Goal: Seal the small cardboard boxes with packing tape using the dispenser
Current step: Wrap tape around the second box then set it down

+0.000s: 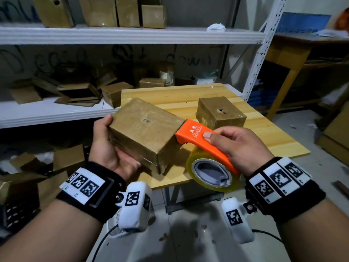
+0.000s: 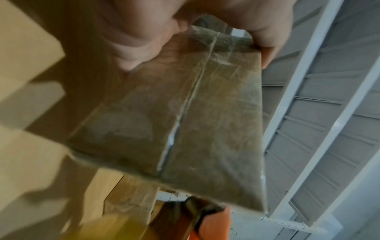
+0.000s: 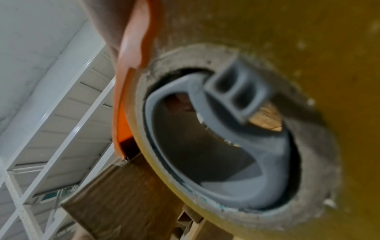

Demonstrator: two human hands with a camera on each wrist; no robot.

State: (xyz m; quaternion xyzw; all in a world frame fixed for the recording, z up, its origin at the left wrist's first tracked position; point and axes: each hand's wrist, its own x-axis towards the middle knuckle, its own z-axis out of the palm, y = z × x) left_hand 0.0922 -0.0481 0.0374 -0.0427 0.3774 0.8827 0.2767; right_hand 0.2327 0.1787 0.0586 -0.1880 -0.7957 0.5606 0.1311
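My left hand (image 1: 111,148) grips a small brown cardboard box (image 1: 145,133) from its near left side and holds it tilted above the wooden table (image 1: 264,133). The box's underside (image 2: 205,121) shows a seam under shiny tape. My right hand (image 1: 238,146) grips the orange tape dispenser (image 1: 200,138), thumb on top. Its front end touches the box's right edge. The yellowish tape roll (image 1: 209,174) hangs below the handle, and its grey hub (image 3: 226,146) fills the right wrist view. A second small box (image 1: 219,112) with a torn hole stands on the table behind.
White metal shelving (image 1: 132,35) stands behind and to the left, holding several cardboard boxes (image 1: 117,93) and flattened cartons. More boxes (image 1: 28,186) lie on the floor at left. A wooden desk (image 1: 294,59) stands at the right.
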